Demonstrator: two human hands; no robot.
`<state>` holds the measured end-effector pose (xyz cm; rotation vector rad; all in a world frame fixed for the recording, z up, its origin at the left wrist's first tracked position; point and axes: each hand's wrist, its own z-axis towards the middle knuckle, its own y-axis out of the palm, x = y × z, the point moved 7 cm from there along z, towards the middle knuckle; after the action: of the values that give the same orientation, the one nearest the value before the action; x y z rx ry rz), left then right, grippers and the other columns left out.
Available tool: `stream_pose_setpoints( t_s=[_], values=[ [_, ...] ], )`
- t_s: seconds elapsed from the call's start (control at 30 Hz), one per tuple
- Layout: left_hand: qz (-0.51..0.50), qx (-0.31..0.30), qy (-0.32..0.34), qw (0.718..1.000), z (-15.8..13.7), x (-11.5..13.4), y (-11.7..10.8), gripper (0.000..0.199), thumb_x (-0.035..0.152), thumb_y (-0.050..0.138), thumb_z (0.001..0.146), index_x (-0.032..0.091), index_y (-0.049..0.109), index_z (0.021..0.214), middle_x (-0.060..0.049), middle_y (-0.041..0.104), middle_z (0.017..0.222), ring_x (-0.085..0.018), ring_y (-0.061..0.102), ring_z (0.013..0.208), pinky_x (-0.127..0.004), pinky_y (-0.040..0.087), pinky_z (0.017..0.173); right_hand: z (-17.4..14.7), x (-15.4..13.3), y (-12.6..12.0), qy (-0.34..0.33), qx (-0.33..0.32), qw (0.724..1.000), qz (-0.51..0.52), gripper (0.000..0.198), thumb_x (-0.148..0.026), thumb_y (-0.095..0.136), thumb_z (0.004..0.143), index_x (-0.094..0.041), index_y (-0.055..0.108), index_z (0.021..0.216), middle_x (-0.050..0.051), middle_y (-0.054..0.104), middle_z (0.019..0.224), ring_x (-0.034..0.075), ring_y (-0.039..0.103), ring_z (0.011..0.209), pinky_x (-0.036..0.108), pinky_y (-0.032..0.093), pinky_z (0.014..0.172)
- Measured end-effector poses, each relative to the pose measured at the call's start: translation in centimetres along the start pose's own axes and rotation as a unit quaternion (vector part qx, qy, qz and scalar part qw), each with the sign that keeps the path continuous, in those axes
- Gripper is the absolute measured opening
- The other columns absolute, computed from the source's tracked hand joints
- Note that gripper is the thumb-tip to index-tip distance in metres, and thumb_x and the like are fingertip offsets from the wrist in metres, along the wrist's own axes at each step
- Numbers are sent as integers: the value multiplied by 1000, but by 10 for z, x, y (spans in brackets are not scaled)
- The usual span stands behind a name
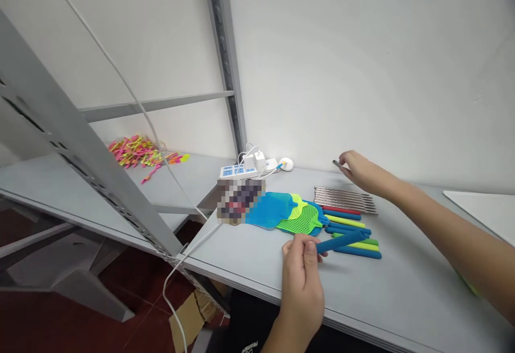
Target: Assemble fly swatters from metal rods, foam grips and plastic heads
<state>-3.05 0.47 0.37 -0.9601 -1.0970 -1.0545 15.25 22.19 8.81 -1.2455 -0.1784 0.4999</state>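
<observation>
My left hand (303, 280) pinches one end of a blue plastic tube (338, 241) above the front part of the table. A slim metal rod (336, 163) sticks out from the closed fingers of my right hand (358, 170), near the wall. Below that hand lies a row of similar metal rods (341, 198), side by side. Several coloured tubes, among them a yellow tube (345, 221) and a red tube (336, 211), lie in front of the rods. To their left, perforated fly swatter heads overlap: a blue head (269, 209) and a green head (301, 221).
A white power strip (227, 172) with plugged chargers stands by the wall. A pixelated patch hides something left of the swatter heads. A grey shelf post (100, 154) and a white cable (177, 264) cross the left. Pink and yellow pieces (134, 151) are heaped on the far shelf.
</observation>
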Motion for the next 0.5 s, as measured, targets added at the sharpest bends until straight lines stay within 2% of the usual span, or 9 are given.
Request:
stream_pose_setpoints(
  t_s=[0.07,0.1,0.17,0.23,0.33,0.4,0.5],
  values=[
    [-8,10,2,1000,1,-1,-1,43,52,30,102,22,57,90,-6,58,86,-19,58,81,-31,44,79,-27,-5,-29,6,57,998,22,28,-26,40,98,-17,50,122,15,62,120,29,61,109,45,48,90],
    [-10,17,4,1000,2,-1,-2,42,51,30,102,22,57,89,-5,58,83,-19,58,79,-30,44,77,-43,-11,-45,-6,110,992,55,26,-28,43,97,-19,50,121,13,64,116,30,61,111,46,50,88],
    [-8,25,14,1000,3,1,-3,39,50,32,102,22,56,91,-3,57,78,-18,57,77,-30,43,75,-79,-31,-73,-80,208,971,91,21,-26,50,94,-24,50,115,9,66,106,31,60,115,49,50,91],
    [-1,28,26,999,5,3,-4,35,49,36,102,22,57,94,-2,58,77,-18,57,77,-30,43,75,-114,-56,-84,-188,254,943,106,27,-17,50,92,-27,47,117,6,64,99,25,63,105,54,48,97],
    [12,35,34,999,7,5,-5,32,47,40,101,21,58,97,-1,59,76,-18,58,76,-29,44,73,-155,-78,-75,-282,277,917,49,43,-8,54,89,-28,48,126,6,63,96,22,61,91,51,50,95],
    [26,39,42,998,7,6,-7,31,47,43,100,21,60,97,-1,58,75,-18,57,74,-28,44,71,-172,-79,-62,-298,286,910,-7,49,-5,55,88,-27,49,131,6,63,93,20,59,84,44,52,84],
    [46,47,58,996,6,8,-8,28,45,47,99,21,61,98,0,57,74,-17,56,71,-27,44,68,-184,-71,-46,-282,263,921,-59,48,-4,52,90,-25,51,133,6,62,90,17,53,74,32,46,66]
  ],
)
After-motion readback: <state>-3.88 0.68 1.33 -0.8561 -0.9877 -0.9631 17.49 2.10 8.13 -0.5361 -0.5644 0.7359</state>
